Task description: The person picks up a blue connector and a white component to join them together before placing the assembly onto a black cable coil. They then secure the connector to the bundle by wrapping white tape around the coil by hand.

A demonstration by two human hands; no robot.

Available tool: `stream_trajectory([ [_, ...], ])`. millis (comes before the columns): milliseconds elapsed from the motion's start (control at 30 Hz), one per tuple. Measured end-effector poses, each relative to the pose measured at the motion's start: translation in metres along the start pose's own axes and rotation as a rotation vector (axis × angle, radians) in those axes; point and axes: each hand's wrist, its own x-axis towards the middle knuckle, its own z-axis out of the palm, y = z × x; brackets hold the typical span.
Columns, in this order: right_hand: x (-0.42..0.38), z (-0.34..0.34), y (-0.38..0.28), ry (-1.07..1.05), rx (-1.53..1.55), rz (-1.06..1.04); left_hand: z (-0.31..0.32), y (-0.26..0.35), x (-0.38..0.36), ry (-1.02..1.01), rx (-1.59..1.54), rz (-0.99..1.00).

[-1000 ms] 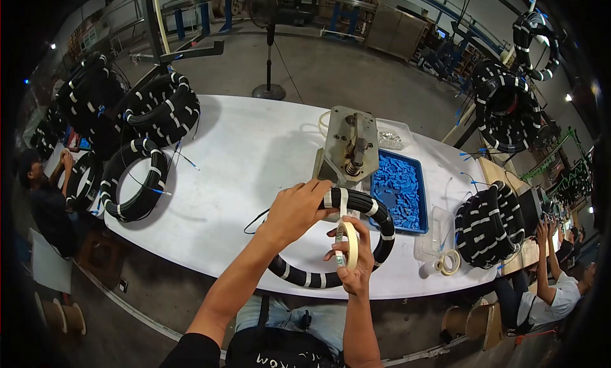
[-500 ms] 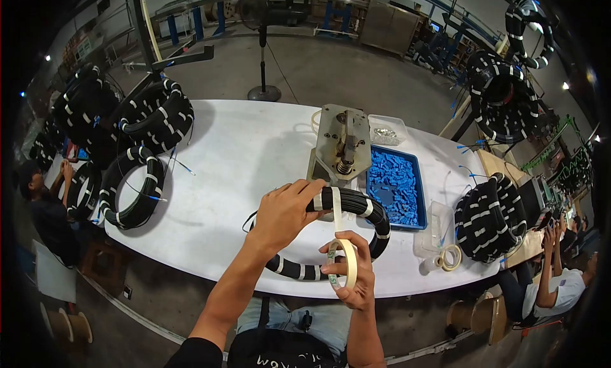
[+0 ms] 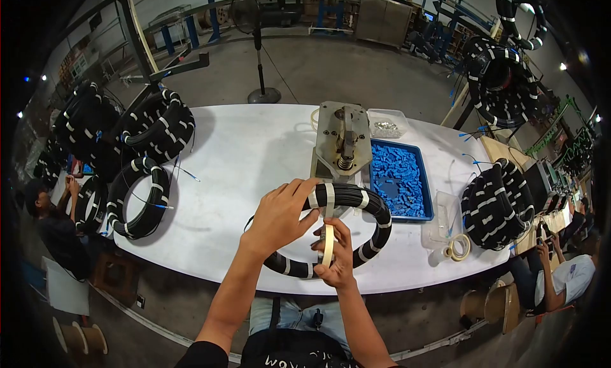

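A coil of black cable (image 3: 380,228), bound at intervals with pale tape bands, rests on the white table in front of me. My left hand (image 3: 279,216) is closed over its upper left part. In my right hand (image 3: 338,256) is a roll of cream masking tape (image 3: 328,246), seen nearly edge-on inside the ring of the coil. A strip of tape runs up from the roll to the coil's top, beside my left fingertips. Just beyond the coil stands a metal bench press (image 3: 344,139).
A blue tray (image 3: 431,199) of small blue parts sits right of the press, with a clear box (image 3: 387,123) behind it. More tape rolls (image 3: 459,247) and a banded coil (image 3: 498,205) lie right. Other coils (image 3: 139,199) stand left. Co-workers sit at both sides.
The tape roll has turned edge-on and moved slightly left and up towards the coil. The free tape strip has become shorter. My left hand keeps its hold on the coil.
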Motion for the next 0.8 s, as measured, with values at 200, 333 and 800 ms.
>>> stream_trajectory([
  [200,0.004,0.002,0.017,-0.002,-0.077,-0.086,0.002,-0.007,-0.004,0.077,-0.059,-0.026],
  [333,0.002,0.003,0.006,-0.008,-0.054,-0.07,0.001,-0.004,-0.003,0.077,-0.044,-0.07],
  [800,0.011,-0.008,0.002,-0.033,-0.044,-0.121,0.004,-0.004,0.007,0.046,-0.073,-0.117],
])
